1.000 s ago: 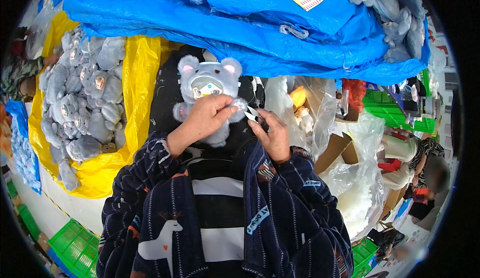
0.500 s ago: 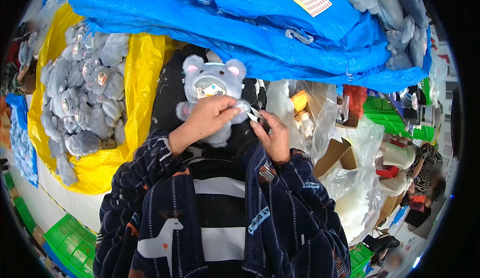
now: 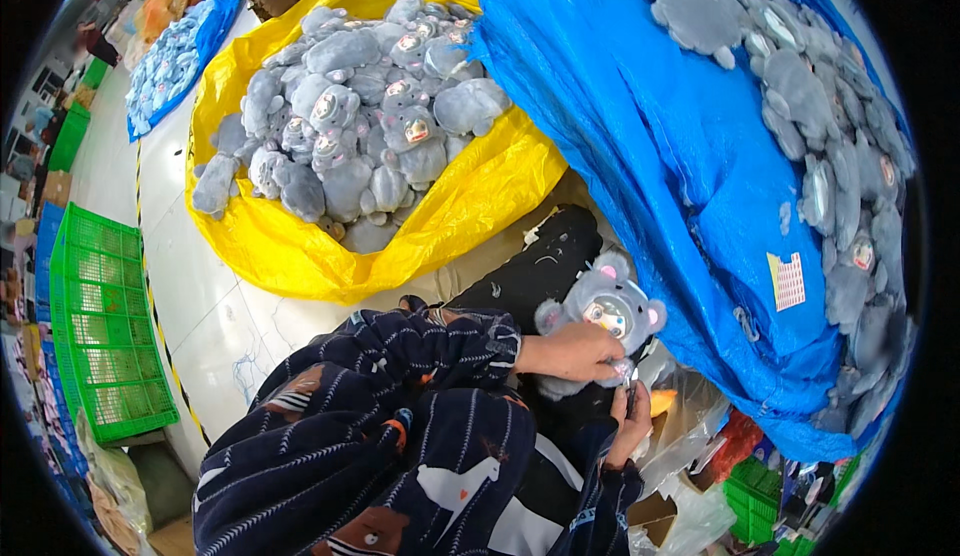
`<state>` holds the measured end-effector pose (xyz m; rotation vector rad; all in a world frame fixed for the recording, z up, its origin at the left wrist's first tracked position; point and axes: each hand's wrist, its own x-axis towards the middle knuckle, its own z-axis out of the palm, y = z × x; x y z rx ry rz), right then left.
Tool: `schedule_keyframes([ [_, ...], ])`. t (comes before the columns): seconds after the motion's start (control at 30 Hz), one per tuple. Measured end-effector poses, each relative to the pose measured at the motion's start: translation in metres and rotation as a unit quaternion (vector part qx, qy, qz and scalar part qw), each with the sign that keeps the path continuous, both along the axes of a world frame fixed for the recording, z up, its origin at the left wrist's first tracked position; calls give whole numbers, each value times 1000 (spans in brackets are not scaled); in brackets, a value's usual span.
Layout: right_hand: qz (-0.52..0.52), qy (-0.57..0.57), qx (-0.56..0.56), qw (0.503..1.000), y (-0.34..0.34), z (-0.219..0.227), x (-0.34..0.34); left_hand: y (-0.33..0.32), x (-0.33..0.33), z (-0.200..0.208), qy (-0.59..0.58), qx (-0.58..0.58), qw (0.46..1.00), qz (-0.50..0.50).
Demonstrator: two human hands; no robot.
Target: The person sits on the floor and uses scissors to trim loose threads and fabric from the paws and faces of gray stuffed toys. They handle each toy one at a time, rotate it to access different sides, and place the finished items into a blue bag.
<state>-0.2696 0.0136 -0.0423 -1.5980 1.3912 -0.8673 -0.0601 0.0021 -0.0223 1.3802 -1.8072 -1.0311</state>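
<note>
A grey plush toy [image 3: 590, 301] with round pink-lined ears and a doll face rests on my dark-clothed lap, right of the middle. My left hand [image 3: 572, 352] lies across its lower body, fingers pinched on one of its paws [image 3: 622, 368]. Close beside that paw, my right hand [image 3: 630, 424] grips small metal thread snips [image 3: 629, 380]. The blades point up at the paw, and most of the handle is hidden by my fingers. I cannot tell whether the blades touch the paw.
A yellow sack [image 3: 300, 266] full of grey plush toys stands ahead. On the right, more toys lie along a blue tarp sack [image 3: 640, 166] with a printed sheet [image 3: 788, 281]. A green crate [image 3: 110, 316] stands left on the tiled floor. Clear plastic bags [image 3: 690, 431] are at lower right.
The view has swung to the left, so the toy and hands now sit lower right. My left hand still pinches the paw, with the snips in my right hand staying near it.
</note>
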Motion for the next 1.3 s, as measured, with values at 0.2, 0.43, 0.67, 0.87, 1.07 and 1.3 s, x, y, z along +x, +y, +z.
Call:
schedule_keyframes([
  [0.2,19,60,-16,998,-6,6,-8,0,-3,3,18,-17,1000,19],
  [0.43,31,54,-11,998,-14,12,1,-1,0,4,25,-14,1000,10],
  [0.67,65,133,-71,986,-11,23,4,5,-2,0,25,-15,999,33],
  [0.87,47,120,-91,987,-17,21,8,2,-4,-3,16,-48,998,25],
  [1.07,93,181,-132,970,-17,22,2,6,-2,5,31,-24,999,31],
  [1.3,42,-83,73,993,-26,-2,-4,2,-3,1,23,-27,999,15],
])
